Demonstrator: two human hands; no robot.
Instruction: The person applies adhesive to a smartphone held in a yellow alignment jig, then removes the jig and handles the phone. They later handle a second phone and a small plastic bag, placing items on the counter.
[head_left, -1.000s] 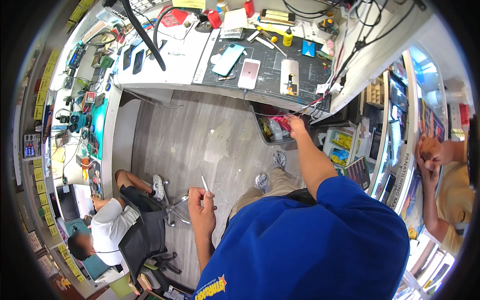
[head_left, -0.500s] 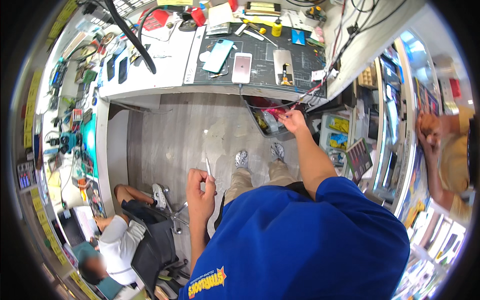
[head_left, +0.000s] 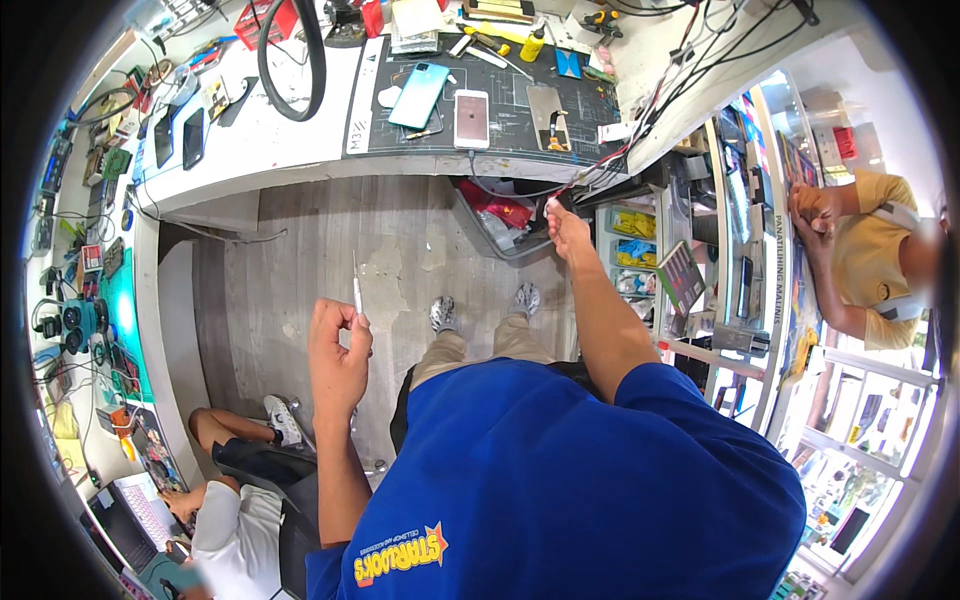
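Note:
My left hand (head_left: 340, 350) is closed around a slim silver precision screwdriver (head_left: 358, 290), its thin tip pointing up and away from me. Farther right, my right hand (head_left: 568, 232) has its fingers pinched together beside the grey bin (head_left: 470, 225) under the workbench. Its fingertips meet a small pale and red bit by the dark cable (head_left: 510, 193), too small to make out. Red and clear plastic packaging lies in the bin. On the dark work mat (head_left: 400, 147) rest a white-framed phone (head_left: 471, 120), a teal phone (head_left: 419, 95) and a phone panel with a flex cable (head_left: 548, 118).
A black hose (head_left: 317, 60) loops over the bench. Clear drawers (head_left: 630, 250) with coloured packets stand right of the bin. One person (head_left: 240, 530) sits at a laptop at lower left; another person (head_left: 870, 260) leans on the counter at right. Cables hang at upper right.
My right hand has drawn back from over the bin to its right side, and its fingers have closed. The left still holds the screwdriver. The whole view has shifted.

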